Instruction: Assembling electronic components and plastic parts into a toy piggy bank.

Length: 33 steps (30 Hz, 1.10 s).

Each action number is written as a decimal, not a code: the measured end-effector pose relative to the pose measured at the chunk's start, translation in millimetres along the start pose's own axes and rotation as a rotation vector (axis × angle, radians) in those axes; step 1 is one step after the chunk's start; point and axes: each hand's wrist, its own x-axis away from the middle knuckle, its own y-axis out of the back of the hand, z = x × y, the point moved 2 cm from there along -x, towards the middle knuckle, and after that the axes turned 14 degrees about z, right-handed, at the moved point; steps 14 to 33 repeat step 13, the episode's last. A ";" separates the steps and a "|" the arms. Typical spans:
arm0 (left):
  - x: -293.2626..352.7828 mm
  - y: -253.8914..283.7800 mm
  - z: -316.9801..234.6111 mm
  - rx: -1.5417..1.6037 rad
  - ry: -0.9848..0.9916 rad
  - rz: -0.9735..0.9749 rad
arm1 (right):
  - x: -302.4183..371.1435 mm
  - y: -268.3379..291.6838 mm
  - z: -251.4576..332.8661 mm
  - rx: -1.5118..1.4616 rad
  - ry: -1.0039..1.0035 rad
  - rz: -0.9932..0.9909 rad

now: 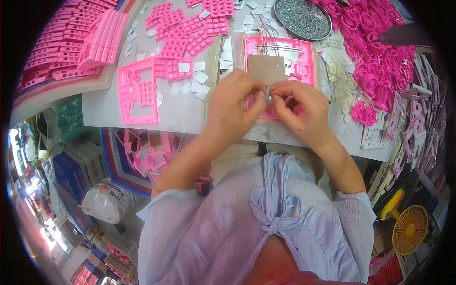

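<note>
My left hand (233, 105) and my right hand (306, 110) meet over the near part of a pink plastic casing (308, 52). Both are closed in a pinch on a small whitish piece (269, 96) between the fingertips; its kind is too small to make out. Just beyond the fingers a brown board (266, 67) lies in the casing, and thin dark wires (269, 35) rise past its far edge. The casing's near side is partly hidden by my hands.
Left of my hands is a pink frame (137, 92), with pink keypads (173, 49) and white paper squares (201, 77) beyond. A round tray of screws (304, 19) stands at the back. Pink rings (368, 57) and cream discs (338, 71) lie right; casings are stacked (102, 40) far left.
</note>
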 end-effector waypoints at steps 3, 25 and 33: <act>-5.8 8.4 9.0 0.353 0.210 0.185 | -2.5 -1.7 2.3 0.227 0.230 -0.016; -42.3 36.6 11.8 0.331 0.212 0.693 | -3.7 -1.2 6.1 0.634 0.366 0.048; -42.3 36.6 11.8 0.331 0.212 0.693 | -3.7 -1.2 6.1 0.634 0.366 0.048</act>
